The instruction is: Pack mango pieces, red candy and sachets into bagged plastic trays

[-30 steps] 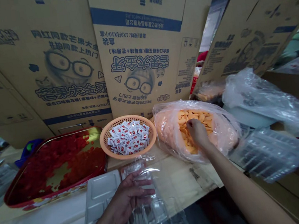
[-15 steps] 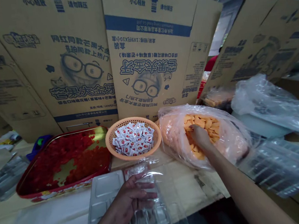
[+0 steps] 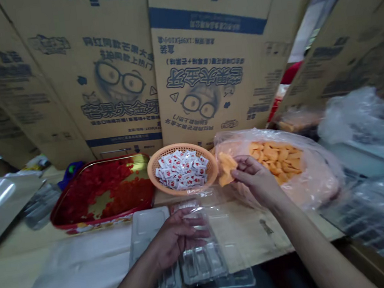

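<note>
My right hand pinches a small cluster of orange candy pieces between thumb and fingers. It is in front of the left side of an open clear plastic bag, which is full of similar orange pieces. My left hand lies over clear plastic trays with moulded compartments. Its fingers are loosely bent around a clear tray and partly show through the plastic. Beside it on the left is another compartment tray. Just beyond the trays stands an orange perforated basket of small white-and-red sachets.
A red-rimmed tray of red and orange pieces sits left of the basket. Printed cardboard boxes form a wall behind. Stacked clear trays and a crumpled plastic bag are at the right. White sheets lie at front left.
My right hand has come out of the bag and moved left with orange candy pieces. My left hand stays at the trays. The view has shifted slightly.
</note>
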A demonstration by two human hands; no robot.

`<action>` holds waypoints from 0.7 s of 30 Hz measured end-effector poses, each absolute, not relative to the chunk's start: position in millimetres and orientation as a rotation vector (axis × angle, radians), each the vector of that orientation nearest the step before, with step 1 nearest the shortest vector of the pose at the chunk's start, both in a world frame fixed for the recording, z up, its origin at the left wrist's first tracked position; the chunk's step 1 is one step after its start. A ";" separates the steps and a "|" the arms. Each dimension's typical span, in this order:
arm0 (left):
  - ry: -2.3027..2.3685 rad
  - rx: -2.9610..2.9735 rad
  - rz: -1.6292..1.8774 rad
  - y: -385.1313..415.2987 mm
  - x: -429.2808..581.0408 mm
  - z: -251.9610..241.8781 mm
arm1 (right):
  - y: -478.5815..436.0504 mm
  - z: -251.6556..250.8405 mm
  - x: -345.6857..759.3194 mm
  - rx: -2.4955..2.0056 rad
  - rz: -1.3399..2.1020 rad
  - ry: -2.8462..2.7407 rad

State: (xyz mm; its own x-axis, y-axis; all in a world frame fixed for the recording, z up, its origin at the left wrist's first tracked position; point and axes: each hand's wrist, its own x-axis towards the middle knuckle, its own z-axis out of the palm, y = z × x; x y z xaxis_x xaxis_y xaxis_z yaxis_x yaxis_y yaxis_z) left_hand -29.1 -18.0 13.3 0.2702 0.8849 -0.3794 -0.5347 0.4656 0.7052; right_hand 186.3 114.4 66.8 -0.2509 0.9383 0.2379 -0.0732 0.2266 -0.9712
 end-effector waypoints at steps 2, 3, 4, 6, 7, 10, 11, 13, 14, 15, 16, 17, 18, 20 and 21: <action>0.827 0.482 1.037 -24.6 -38.7 14.1 | 97.7 58.1 157.2 -0.775 1.117 -1.769; 0.823 0.479 1.049 -28.2 -43.9 14.4 | 90.4 53.9 144.0 -0.707 1.034 -1.942; 0.820 0.478 1.062 -32.0 -49.3 14.6 | 84.1 50.2 132.1 -0.622 0.943 -2.107; 0.824 0.477 1.095 -39.4 -60.2 14.6 | 75.5 43.8 113.1 -0.435 0.805 -2.338; 0.827 0.473 1.115 -42.7 -65.7 14.3 | 73.4 41.0 106.1 -0.357 0.772 -2.395; 0.854 0.436 1.173 -51.0 -81.5 13.3 | 73.7 34.0 92.5 -0.268 0.782 -2.415; 0.869 0.416 1.190 -53.2 -86.3 13.0 | 74.7 32.5 89.3 -0.273 0.807 -2.410; 0.893 0.380 1.221 -57.3 -94.4 12.5 | 75.3 31.3 82.6 -0.350 0.865 -2.389; 0.899 0.366 1.237 -59.3 -97.7 12.2 | 74.3 31.4 78.7 -0.410 0.883 -2.388; 0.899 0.357 1.254 -61.2 -100.6 11.9 | 72.5 31.9 74.3 -0.466 0.876 -2.392; 0.897 0.348 1.272 -63.1 -103.0 11.5 | 69.8 32.3 69.6 -0.511 0.842 -2.402; 0.896 0.339 1.294 -64.9 -105.2 11.0 | 66.5 32.3 64.8 -0.539 0.792 -2.416; 0.895 0.330 1.316 -66.6 -107.3 10.3 | 63.0 31.7 60.1 -0.559 0.737 -2.424; 0.895 0.317 1.360 -69.5 -111.2 8.5 | 56.3 27.7 51.7 -0.629 0.662 -2.406; 0.891 0.315 1.381 -70.5 -113.1 7.2 | 53.6 24.5 48.2 -0.685 0.655 -2.386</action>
State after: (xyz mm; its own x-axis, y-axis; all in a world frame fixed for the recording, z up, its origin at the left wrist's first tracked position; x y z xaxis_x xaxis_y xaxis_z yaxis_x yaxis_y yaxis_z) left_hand -113.1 -70.5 7.2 -0.0633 0.9316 -0.3580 -0.7106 0.2098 0.6716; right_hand 48.2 53.6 24.5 -0.7085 0.5946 0.3801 0.3174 0.7495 -0.5809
